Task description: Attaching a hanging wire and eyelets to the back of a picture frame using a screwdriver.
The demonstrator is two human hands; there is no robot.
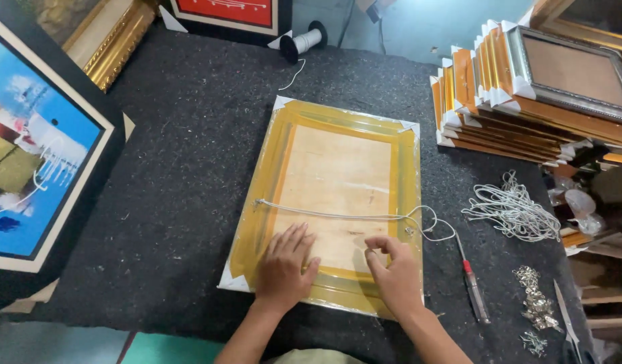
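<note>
Two hands are being rested on the back of a wrapped gold frame (331,202).

The frame, lying face down on dark felt, is being pressed at its near edge by the left hand (284,266), laid flat with fingers spread and nothing grasped; just beside it, the right hand (394,269) is being held with fingers curled and pinched, though what is pinched cannot be told. A white cord (338,214) is being stretched across the frame just beyond both hands. Right of the frame a red-handled screwdriver (473,286) is lying, farther off a cord bundle (513,209), and beyond it stacked frames (513,101).
</note>
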